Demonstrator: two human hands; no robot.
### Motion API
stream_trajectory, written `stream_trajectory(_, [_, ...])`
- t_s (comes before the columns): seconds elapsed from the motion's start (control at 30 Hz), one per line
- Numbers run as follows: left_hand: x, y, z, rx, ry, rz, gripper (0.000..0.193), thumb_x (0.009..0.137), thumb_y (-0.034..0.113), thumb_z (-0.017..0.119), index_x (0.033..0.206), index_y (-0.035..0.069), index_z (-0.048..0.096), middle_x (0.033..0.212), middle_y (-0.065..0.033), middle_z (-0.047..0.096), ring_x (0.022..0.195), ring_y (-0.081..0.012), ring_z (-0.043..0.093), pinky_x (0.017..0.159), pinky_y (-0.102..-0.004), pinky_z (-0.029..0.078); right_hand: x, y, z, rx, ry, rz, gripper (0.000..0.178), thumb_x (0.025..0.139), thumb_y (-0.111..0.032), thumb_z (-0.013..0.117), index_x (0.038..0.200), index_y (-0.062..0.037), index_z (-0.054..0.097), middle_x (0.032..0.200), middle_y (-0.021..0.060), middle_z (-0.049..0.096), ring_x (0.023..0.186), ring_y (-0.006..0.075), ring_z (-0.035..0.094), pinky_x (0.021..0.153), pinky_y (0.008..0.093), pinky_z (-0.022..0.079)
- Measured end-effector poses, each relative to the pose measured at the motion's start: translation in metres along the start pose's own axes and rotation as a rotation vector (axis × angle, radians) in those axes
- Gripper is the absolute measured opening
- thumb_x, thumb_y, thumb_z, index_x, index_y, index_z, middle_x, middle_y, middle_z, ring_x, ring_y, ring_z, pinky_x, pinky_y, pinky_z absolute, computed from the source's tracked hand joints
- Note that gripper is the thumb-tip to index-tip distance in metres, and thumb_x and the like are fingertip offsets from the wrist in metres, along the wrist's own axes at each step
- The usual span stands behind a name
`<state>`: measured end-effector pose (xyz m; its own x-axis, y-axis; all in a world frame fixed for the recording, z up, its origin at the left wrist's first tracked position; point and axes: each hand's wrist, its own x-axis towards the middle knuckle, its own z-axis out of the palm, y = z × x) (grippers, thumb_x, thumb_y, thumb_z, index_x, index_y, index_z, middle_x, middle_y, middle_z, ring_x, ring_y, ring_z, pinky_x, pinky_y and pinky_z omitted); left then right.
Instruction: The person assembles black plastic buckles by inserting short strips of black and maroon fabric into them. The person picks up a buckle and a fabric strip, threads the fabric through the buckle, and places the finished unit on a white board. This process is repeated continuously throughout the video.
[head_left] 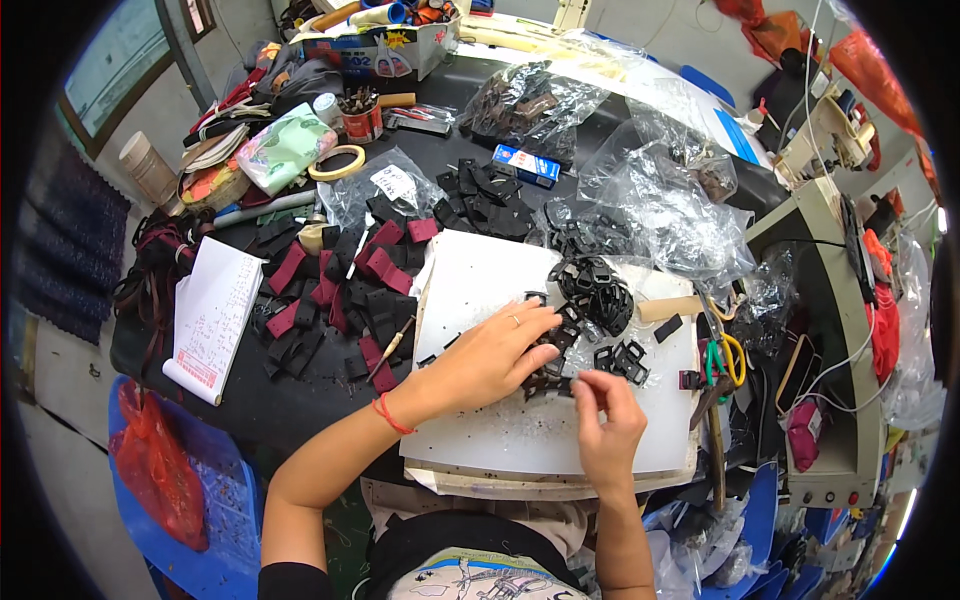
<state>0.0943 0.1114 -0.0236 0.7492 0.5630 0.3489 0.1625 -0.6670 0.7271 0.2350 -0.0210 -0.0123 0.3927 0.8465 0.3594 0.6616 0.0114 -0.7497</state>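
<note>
A white board [470, 440] lies in front of me, with a pile of black plastic buckles [597, 297] near its far right part. My left hand [490, 350] reaches over the board beside the pile, palm down, fingers stretched out above some loose buckles. Its fingertips hide part of them. Close to its thumb, my right hand [610, 420] is closed, thumb and index finger pinching the end of a small dark piece [548, 386] whose exact kind is unclear. A smaller cluster of black buckles [622, 361] sits just past the right fingers.
Black and maroon strap pieces [385, 268] are heaped left of the board. A notebook [212, 315] lies farther left. Clear plastic bags [670, 200] and a blue box [526, 166] stand beyond. At the right edge are yellow-handled scissors [737, 360] and a tan roll [670, 308].
</note>
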Motion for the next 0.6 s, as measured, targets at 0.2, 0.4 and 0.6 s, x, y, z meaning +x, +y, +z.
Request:
stream_trajectory(0.2, [-0.03,0.059,-0.009,-0.121,0.426,-0.205,0.026,0.092,0.019,0.057,0.107,-0.002,0.06,0.093,-0.0155,0.063,0.079,-0.0182,0.062,0.065,-0.0272,0.05,0.002,-0.011,-0.003,0.474,0.03,0.284,0.009,0.086,-0.001,0.063,0.094,-0.0006,0.061,0.079,0.0043,0.062,0.064,0.0086,0.058,0.056,0.0219,0.048])
stream_trajectory(0.4, [-0.068,0.071,0.001,-0.395,0.328,-0.58,0.039,0.096,0.027,0.05,0.071,-0.001,0.059,0.045,-0.0068,0.047,0.042,-0.0157,0.049,0.044,-0.0324,0.037,-0.009,-0.026,0.011,0.211,-0.185,-0.201,0.018,0.078,0.0,0.07,0.092,0.0008,0.059,0.079,0.0062,0.06,0.063,0.0129,0.056,0.056,0.0243,0.047])
stream_trajectory(0.6, [-0.086,0.07,-0.013,-0.524,0.215,-0.642,0.043,0.096,0.03,0.048,0.071,-0.001,0.062,0.047,-0.0077,0.05,0.044,-0.0112,0.046,0.045,-0.0303,0.037,-0.002,-0.043,-0.008,0.147,-0.486,-0.397,0.038,0.066,-0.003,0.079,0.1,-0.0003,0.062,0.085,0.0105,0.063,0.07,0.0203,0.061,0.062,0.0296,0.05])
